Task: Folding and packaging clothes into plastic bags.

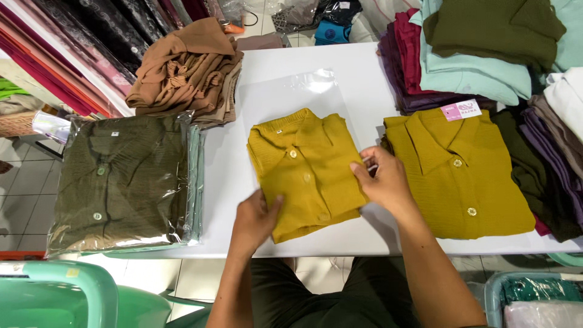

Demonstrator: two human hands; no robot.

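The folded mustard shirt (306, 173) lies on the white table (364, 79), just in front of the person, with its collar toward the far edge and its bottom fold toward the person; its long axis runs from near to far, tilted a little so the collar end leans left. It is a ribbed or crinkled fabric, folded into a neat rectangle, with a flat collar and a row of pale buttons down the middle. Its upper part lies on a clear plastic bag (297, 91) spread flat on the table. The left hand (255, 220) grips the shirt's near left corner, thumb on top and fingers tucked beneath. The right hand (379, 179) pinches the shirt's right edge between thumb and fingers. Just to the right lies a second mustard shirt (461, 176) with a pink tag at its collar. To the left sits a stack of bagged olive shirts (124, 182), and behind it a heap of brown cloth (185, 70).
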